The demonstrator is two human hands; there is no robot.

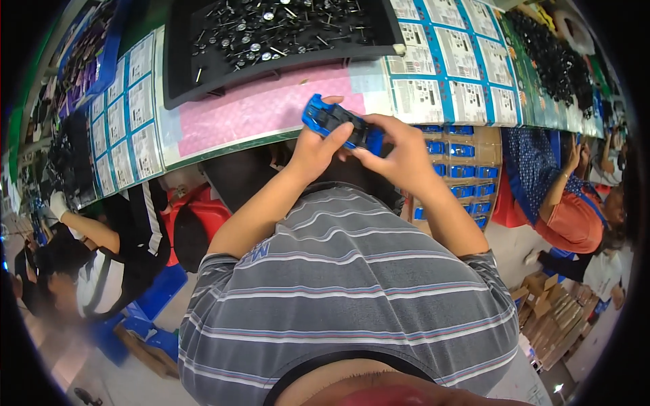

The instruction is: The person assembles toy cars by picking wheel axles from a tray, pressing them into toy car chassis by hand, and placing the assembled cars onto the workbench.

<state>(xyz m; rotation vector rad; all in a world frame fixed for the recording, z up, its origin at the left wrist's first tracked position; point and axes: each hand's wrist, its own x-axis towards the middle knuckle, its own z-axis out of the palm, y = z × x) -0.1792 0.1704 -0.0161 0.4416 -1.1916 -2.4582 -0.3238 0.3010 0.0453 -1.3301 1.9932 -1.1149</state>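
Note:
Between my two hands I hold a blue toy car body point(317, 108) with black parts showing inside it, just off the near edge of the workbench. My left hand point(319, 143) is closed round its left end, the thumb lying over the black middle. At the other end my right hand point(399, 150) grips the car, with thumb and fingers on either side. Beyond them on the bench, a black tray point(186, 74) holds many small wheels on metal pins point(271, 30).
Below the bench at right, a cardboard box point(497, 152) holds rows of blue car bodies point(462, 150). Printed sheets point(467, 61) and a pink sheet point(237, 118) cover the bench. Black parts point(552, 57) are heaped at right. Co-workers sit at left point(101, 271) and right point(569, 216).

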